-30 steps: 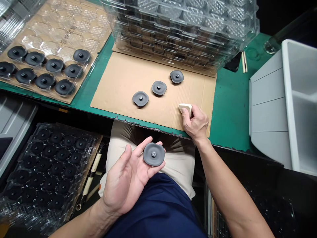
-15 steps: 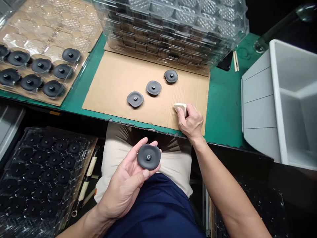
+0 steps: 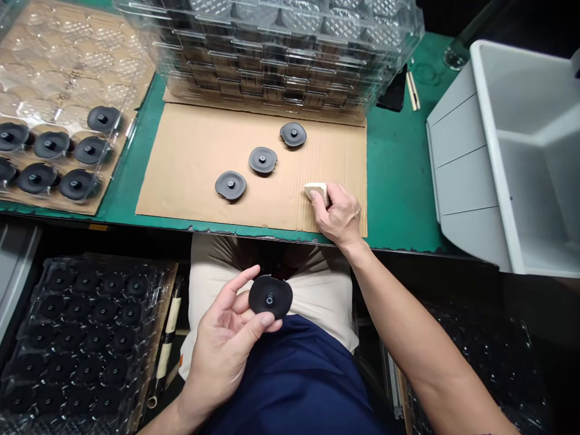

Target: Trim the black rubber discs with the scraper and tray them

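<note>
From the head view, I see the disc (image 3: 259, 296) pinched between the left hand's (image 3: 226, 332) thumb and fingers, above the lap (image 3: 317, 284) (nearly round, so no clear long axis). The right hand (image 3: 339, 216), farther from it, clasps the pad (image 3: 316, 190) at the card (image 3: 185, 151), ahead and rightward.

A plain navy-blue top (image 3: 299, 380), softly creased, is worn over pale beige legwear (image 3: 328, 296) (trousers or shorts, I cannot tell which), wrinkled, with a small orange mark (image 3: 181, 360) at its left edge. The forearms (image 3: 408, 326) are bare, as are the left hand (image 3: 224, 338) and right hand (image 3: 339, 214).
</note>
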Tool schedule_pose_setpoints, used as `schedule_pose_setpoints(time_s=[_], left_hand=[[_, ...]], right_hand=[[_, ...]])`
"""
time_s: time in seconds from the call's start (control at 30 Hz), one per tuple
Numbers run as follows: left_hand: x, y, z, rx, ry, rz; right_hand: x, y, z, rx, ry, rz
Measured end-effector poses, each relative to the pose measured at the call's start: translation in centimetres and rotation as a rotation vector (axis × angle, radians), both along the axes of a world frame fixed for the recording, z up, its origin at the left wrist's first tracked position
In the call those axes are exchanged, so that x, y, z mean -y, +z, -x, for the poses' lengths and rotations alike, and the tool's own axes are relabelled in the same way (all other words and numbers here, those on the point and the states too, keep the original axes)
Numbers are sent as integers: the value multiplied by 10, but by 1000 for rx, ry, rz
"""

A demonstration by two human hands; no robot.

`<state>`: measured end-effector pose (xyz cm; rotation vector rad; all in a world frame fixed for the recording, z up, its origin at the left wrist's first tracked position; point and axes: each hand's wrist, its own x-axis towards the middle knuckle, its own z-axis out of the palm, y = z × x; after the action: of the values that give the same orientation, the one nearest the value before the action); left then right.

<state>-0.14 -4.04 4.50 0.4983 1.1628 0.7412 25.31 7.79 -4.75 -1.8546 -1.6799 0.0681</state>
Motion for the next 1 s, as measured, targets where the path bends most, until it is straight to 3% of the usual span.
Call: schedule_pose_setpoints(time_s=[0.2,0.27,0.37,0.47,0.63,0.73,0.83,1.0], left_hand=[[-2,-6,-2,-58,49,-6],[-3,-7,-2,-69,97,-6],[-2,-8,-1,-74,120,-34],[5,-7,-2,-59,26,-45],[18,-3,1,-3,-155,-48],[24,-5,5,94,-217,-18],[25,-8,7,141,-198,3],[18,-8,22,62,-75,-63]], right_hand=[[8,10,3,-94,22,-59],[27,21,19,-254,34,-56],[66,42,58,-619,69,88],[93,57,94,-909,157,196],[92,55,110,-1105,138,317],[91,50,108,-1178,152,392],[94,51,107,-1192,213,451],[100,55,92,-934,204,350]])
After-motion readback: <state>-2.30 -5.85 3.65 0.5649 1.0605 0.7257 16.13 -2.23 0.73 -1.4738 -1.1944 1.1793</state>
